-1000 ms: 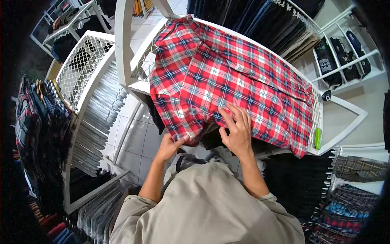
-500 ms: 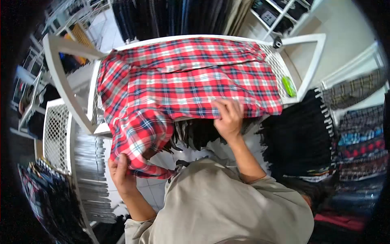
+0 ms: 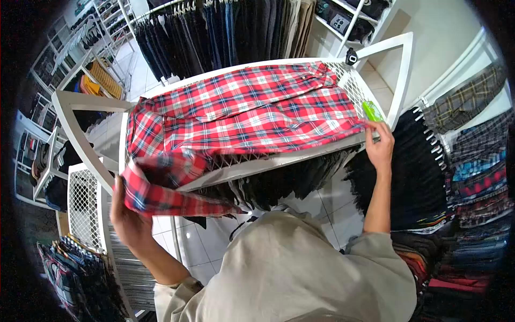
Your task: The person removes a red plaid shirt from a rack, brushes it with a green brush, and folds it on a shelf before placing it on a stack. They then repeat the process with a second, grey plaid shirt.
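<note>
A red plaid shirt [image 3: 247,115] in red, white and navy lies spread on a white mesh rack top [image 3: 351,80]. At the near left, a loose part of the shirt hangs over the rack's front edge. My left hand [image 3: 129,217] is closed on that hanging part, its fingertips partly hidden by the cloth. My right hand [image 3: 381,145] pinches the shirt's near right corner between thumb and fingers. Just beyond that hand, a bright green packet [image 3: 372,111] rests on the mesh.
White curved end frames [image 3: 402,80] rise at both sides of the rack. A small black device [image 3: 351,56] sits on the right frame. Dark trousers [image 3: 214,40] hang behind. Black garments [image 3: 413,172] and folded plaid clothes [image 3: 477,177] are on the right; more clothes [image 3: 75,273] hang at left.
My right hand has moved right, from the shirt's near edge to its right corner. My left hand has shifted left and slightly up with the cloth, and the front edge now lies straighter.
</note>
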Demonstrator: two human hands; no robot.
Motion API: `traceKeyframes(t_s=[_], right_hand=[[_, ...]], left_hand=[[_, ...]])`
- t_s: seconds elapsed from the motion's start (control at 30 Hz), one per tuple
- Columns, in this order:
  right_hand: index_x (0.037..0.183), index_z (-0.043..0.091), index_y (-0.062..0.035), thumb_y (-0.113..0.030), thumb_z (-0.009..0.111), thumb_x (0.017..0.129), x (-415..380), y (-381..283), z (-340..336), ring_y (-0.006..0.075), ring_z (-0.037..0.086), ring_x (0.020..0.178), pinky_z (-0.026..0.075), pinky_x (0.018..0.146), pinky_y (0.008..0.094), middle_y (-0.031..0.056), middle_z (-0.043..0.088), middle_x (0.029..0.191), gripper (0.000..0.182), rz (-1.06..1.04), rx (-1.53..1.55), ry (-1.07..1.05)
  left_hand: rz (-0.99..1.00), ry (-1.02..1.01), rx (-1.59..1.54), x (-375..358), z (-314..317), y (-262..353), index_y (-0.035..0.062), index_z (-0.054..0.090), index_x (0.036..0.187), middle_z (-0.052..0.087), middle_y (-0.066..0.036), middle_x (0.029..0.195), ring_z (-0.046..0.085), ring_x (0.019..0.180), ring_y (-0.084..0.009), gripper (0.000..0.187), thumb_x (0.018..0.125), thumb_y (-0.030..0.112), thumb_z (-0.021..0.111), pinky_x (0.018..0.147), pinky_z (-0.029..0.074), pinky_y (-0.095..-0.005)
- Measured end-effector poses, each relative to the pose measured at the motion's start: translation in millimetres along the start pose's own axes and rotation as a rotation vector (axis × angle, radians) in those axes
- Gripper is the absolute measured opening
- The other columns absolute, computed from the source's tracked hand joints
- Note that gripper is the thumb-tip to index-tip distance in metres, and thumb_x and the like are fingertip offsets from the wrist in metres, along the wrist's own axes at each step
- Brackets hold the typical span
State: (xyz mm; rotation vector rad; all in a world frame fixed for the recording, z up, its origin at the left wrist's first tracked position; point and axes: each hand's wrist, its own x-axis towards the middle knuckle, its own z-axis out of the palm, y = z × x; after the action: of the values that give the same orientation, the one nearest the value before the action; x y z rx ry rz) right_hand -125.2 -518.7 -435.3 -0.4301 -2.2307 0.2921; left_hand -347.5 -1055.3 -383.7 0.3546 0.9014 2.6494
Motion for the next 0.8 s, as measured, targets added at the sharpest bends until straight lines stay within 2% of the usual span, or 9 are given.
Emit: traceKeyframes(t_s=[0.1, 0.23, 0.33, 0.37, 0.43, 0.5, 0.57, 0.7, 0.8], right_hand=[[0.105, 0.067, -0.0019, -0.003, 0.06, 0.092, 39.6, 4.2, 10.1, 0.0262, 0.063, 0.079, 0.05, 0.076, 0.0357, 0.0115, 0.065, 0.087, 0.015, 0.033, 0.116, -0.032], [0.113, 0.06, -0.0064, -0.021, 0.054, 0.102, 98.6, 18.2, 55.6, 0.0348, 0.067, 0.084, 0.051, 0.077, 0.0398, 0.0202, 0.068, 0.093, 0.02, 0.171, 0.186, -0.083], [0.118, 0.062, -0.0081, -0.027, 0.06, 0.097, 122.7, 67.5, 122.2, 0.0392, 0.068, 0.093, 0.052, 0.083, 0.0451, 0.0223, 0.07, 0.099, 0.028, 0.139, 0.196, -0.103], [0.121, 0.062, -0.0053, -0.025, 0.064, 0.095, 125.0, 55.9, 124.2, 0.0321, 0.068, 0.096, 0.052, 0.085, 0.0389, 0.0202, 0.068, 0.103, 0.033, 0.296, 0.161, -0.226], [0.118, 0.064, -0.0093, -0.028, 0.068, 0.091, 116.1, 74.5, 149.2, 0.0401, 0.064, 0.104, 0.05, 0.09, 0.0463, 0.0204, 0.067, 0.11, 0.033, 0.139, 0.017, -0.104], [0.121, 0.063, -0.0069, -0.029, 0.07, 0.088, 103.3, 73.4, 143.5, 0.0381, 0.063, 0.102, 0.049, 0.088, 0.0477, 0.0179, 0.065, 0.107, 0.04, 0.075, -0.024, 0.12], [0.118, 0.066, -0.0066, -0.03, 0.07, 0.089, 81.4, 58.7, 118.5, 0.0379, 0.063, 0.1, 0.05, 0.087, 0.0462, 0.0185, 0.067, 0.104, 0.037, 0.257, 0.01, 0.161], [0.105, 0.072, -0.0047, -0.029, 0.07, 0.09, 41.7, 53.8, 87.9, 0.035, 0.067, 0.089, 0.052, 0.081, 0.044, 0.0167, 0.07, 0.093, 0.029, 0.502, -0.002, -0.125], [0.1, 0.072, -0.0051, -0.029, 0.071, 0.088, 32.5, 54.0, 96.1, 0.0337, 0.067, 0.087, 0.052, 0.078, 0.0435, 0.0158, 0.07, 0.088, 0.027, 0.459, -0.013, -0.116]], left_hand=[[0.092, 0.073, 0.094, 52.3, 5.5, 9.9, -0.0109, 0.049, 0.135, 0.06, -0.026, 0.131, 0.066, 0.114, -0.0303, 0.039, 0.108, 0.015, 0.042, 0.097, 0.059, -0.0436], [0.052, -0.271, 0.361, 147.0, -22.0, 22.5, -0.0115, 0.042, 0.142, 0.06, -0.021, 0.132, 0.065, 0.111, -0.0243, 0.039, 0.104, 0.0, 0.043, 0.101, 0.055, -0.039], [-0.089, -0.173, 0.246, 221.9, -50.3, 3.3, -0.0117, 0.048, 0.128, 0.062, -0.023, 0.122, 0.067, 0.101, -0.03, 0.039, 0.105, 0.02, 0.048, 0.088, 0.059, -0.0374], [-0.169, -0.086, 0.163, 225.7, -27.2, -9.8, -0.0103, 0.055, 0.115, 0.062, -0.024, 0.116, 0.068, 0.094, -0.0328, 0.041, 0.104, 0.029, 0.053, 0.081, 0.061, -0.0371], [-0.339, 0.015, 0.364, 228.3, -24.2, -31.5, -0.0144, 0.031, 0.146, 0.041, -0.032, 0.148, 0.048, 0.134, -0.0402, 0.095, 0.094, 0.06, 0.057, 0.113, 0.038, -0.0515], [0.041, 0.229, 0.847, 200.1, 2.5, -68.0, -0.0098, 0.027, 0.152, 0.036, -0.03, 0.154, 0.04, 0.141, -0.0401, 0.102, 0.091, 0.066, 0.056, 0.119, 0.028, -0.0502], [0.153, 0.154, 1.092, 171.6, 23.0, -99.1, 0.0025, 0.045, 0.149, 0.059, -0.02, 0.137, 0.054, 0.13, -0.0326, 0.066, 0.101, 0.047, 0.055, 0.116, 0.034, -0.0431], [0.241, -0.433, 1.559, 128.0, 84.9, -171.3, -0.0023, 0.065, 0.125, 0.066, -0.023, 0.124, 0.06, 0.12, -0.0379, 0.043, 0.101, 0.032, 0.056, 0.104, 0.045, -0.0437], [0.34, -0.58, 1.629, 159.9, 106.7, -234.4, -0.0026, 0.068, 0.117, 0.067, -0.024, 0.115, 0.062, 0.109, -0.0402, 0.042, 0.098, 0.034, 0.059, 0.098, 0.047, -0.0477]])
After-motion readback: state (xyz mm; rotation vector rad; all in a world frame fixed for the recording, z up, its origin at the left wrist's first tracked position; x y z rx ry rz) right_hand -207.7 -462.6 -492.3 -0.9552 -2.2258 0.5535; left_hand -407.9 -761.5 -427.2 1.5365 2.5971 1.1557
